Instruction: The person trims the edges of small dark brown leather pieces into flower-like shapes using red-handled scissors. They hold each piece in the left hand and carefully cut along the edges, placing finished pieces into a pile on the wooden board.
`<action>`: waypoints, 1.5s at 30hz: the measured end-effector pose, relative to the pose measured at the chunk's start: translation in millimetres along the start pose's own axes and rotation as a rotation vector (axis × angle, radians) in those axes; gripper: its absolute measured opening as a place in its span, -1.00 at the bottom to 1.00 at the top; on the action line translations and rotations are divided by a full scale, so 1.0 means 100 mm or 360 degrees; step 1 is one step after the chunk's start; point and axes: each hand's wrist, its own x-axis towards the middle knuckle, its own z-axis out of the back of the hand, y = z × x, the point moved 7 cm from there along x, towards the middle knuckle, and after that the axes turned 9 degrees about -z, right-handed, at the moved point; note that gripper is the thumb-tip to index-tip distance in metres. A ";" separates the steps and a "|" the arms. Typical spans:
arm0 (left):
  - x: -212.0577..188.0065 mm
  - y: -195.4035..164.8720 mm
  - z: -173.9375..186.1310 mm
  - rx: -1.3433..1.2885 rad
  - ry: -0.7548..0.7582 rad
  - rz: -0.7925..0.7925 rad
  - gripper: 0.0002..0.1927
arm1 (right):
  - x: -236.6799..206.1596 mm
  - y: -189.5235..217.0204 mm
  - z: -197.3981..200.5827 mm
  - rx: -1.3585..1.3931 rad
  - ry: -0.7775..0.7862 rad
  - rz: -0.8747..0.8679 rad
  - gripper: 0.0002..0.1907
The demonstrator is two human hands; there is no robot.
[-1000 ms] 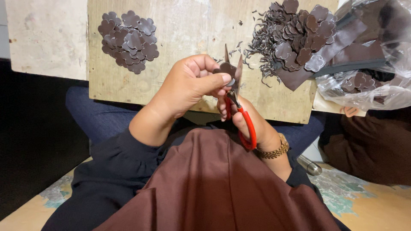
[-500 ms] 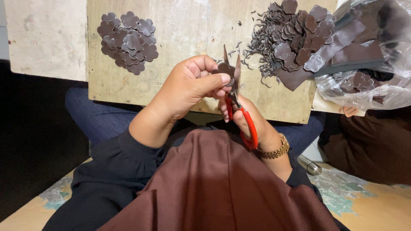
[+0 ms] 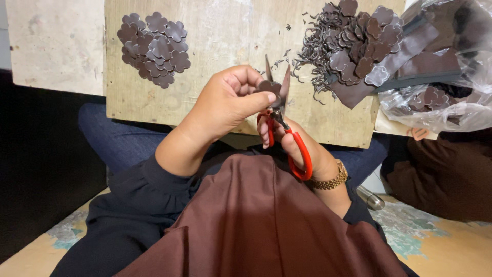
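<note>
The left hand (image 3: 225,105) pinches a small dark brown flower-shaped piece (image 3: 267,86) between thumb and fingertips, held above the lap and in front of the near edge of the wooden board (image 3: 230,41) that serves as the table. The right hand (image 3: 294,146) is closed through the red loops of the scissors (image 3: 287,133), whose blades stand parted around the piece. Judged from its look, the piece is thin, light and flexible, leather-like or foam-like sheet; it would bend under a loose grip, so a pinch on its flat faces close to the cut line seems the sound hold, with fingertips kept clear of the blades. On the board's far left lies a tidy heap of trimmed flower shapes (image 3: 154,48); on the far right a heap of untrimmed shapes (image 3: 359,46) mixed with thin curled offcuts (image 3: 312,77), resting on dark strips (image 3: 410,56). A clear plastic bag (image 3: 446,102) with more pieces lies just beside it. Another person's brown sleeve (image 3: 446,169) shows at right, well apart from the work. Nothing stands between the hands and either heap.
</note>
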 end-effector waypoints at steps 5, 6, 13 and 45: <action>0.00 0.00 -0.06 -0.0083 0.0034 0.0046 -0.90 | -0.01 0.02 0.02 -0.0070 0.0020 0.0040 -0.20; -0.02 0.00 -0.05 -0.0089 0.0019 0.0068 -0.90 | -0.02 0.02 0.02 -0.0060 0.0023 0.0030 -0.20; -0.05 -0.01 -0.07 -0.0121 -0.0024 0.0168 -0.88 | -0.07 0.05 0.00 0.0034 0.0046 0.0050 -0.13; 0.00 -0.15 0.12 0.0338 -0.0140 -0.0224 -0.67 | -0.01 -0.02 0.08 -0.0214 0.0050 0.0008 -0.14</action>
